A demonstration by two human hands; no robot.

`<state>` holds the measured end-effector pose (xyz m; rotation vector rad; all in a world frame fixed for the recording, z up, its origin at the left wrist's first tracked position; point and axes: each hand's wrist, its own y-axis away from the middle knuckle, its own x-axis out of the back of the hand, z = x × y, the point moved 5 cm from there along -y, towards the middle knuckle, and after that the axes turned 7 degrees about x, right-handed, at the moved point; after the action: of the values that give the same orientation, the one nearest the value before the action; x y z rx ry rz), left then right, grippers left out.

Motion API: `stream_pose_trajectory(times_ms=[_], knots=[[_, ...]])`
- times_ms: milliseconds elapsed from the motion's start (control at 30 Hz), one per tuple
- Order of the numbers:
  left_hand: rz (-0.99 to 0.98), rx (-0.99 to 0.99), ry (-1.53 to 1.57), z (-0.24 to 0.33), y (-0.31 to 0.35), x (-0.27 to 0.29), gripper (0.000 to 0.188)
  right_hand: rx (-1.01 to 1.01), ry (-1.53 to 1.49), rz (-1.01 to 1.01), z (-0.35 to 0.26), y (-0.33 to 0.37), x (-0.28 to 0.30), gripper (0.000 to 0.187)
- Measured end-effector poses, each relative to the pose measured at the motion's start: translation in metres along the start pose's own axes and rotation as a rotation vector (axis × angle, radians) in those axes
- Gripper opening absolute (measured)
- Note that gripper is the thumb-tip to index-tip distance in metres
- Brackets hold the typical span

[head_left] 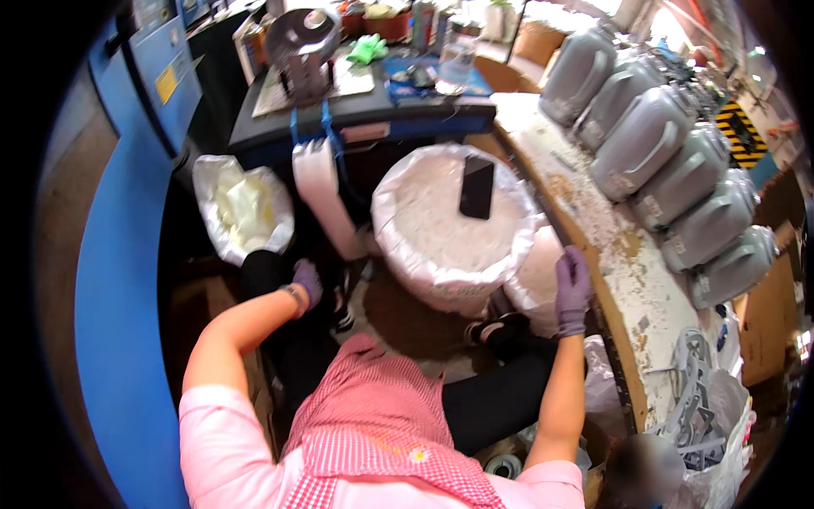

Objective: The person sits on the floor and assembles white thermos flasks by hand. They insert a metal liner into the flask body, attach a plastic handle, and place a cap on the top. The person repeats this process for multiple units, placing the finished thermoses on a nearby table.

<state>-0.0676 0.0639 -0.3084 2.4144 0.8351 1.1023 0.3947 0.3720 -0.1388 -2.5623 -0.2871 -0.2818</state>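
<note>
My left hand (309,283), in a purple glove, lies by my left knee against the black trouser leg (264,273). Its fingers are small and partly turned away, so their pose is unclear. Over on the right, my right hand (573,284), gloved the same way, is raised beside the wooden edge of the workbench (600,265). Its fingers point up, slightly apart, and nothing shows in them. Between my hands stands a large white-lined tub (398,246) filled with pale material. A black phone-like slab (477,188) lies on top of that material.
Several grey plastic jugs (644,140) line the bench on the right. Grey plastic pieces (695,399) sit near a clear bag. A white-lined bin (284,225) stands left, beside a white chute (324,199). Ahead, a dark table (407,119) carries a metal hopper (303,42). Blue machine panels (119,297) flank me.
</note>
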Motion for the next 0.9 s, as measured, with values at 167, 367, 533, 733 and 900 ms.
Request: stream_pose_trajectory(times_ms=[167,367,533,733,900], knots=[[-0.008,0.061,-0.074,0.006,0.018,0.019,0.027,0.025,0.0,-0.131,-0.016,0.004,-0.013,0.026],[0.007,0.147,0.706,-0.01,0.055,0.066,0.031,0.114,0.069,-0.308,-0.05,0.01,-0.031,0.023],[0.051,0.134,0.751,-0.006,0.121,0.092,0.039,0.13,0.049,-0.358,-0.057,0.012,-0.04,0.023],[0.381,0.101,1.758,-0.063,0.146,0.127,0.034,0.112,0.089,-0.359,-0.05,0.009,-0.049,0.025],[0.47,0.24,0.915,-0.113,0.081,0.101,0.026,0.102,0.096,-0.337,-0.048,0.002,-0.046,0.026]])
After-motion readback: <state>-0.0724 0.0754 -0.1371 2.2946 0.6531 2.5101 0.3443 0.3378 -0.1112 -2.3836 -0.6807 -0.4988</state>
